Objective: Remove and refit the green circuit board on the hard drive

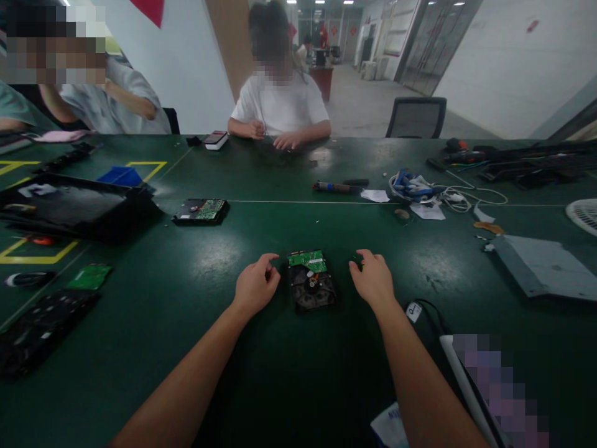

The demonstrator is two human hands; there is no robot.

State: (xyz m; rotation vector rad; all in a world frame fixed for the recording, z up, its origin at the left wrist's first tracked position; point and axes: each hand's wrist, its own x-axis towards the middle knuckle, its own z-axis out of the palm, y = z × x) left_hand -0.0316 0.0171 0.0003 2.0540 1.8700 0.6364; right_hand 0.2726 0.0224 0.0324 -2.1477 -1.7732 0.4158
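Observation:
A hard drive (311, 289) lies on the green table in front of me, its green circuit board facing up at the far end. To its left, my left hand (258, 285) rests with the index finger and thumb apart, nothing between them. My right hand (374, 277) is on the other side of the drive, fingers bent and thumb apart from the index finger. A small dark spot shows by its fingertips, too unclear to name. Neither hand touches the drive.
Another hard drive (200, 211) lies farther left, near a black tray-like housing (79, 205). A grey metal case (550, 264), a cable bundle (413, 185) and a screwdriver-like tool (338, 187) lie around. A white-edged device (461, 379) sits beside my right forearm. People sit across the table.

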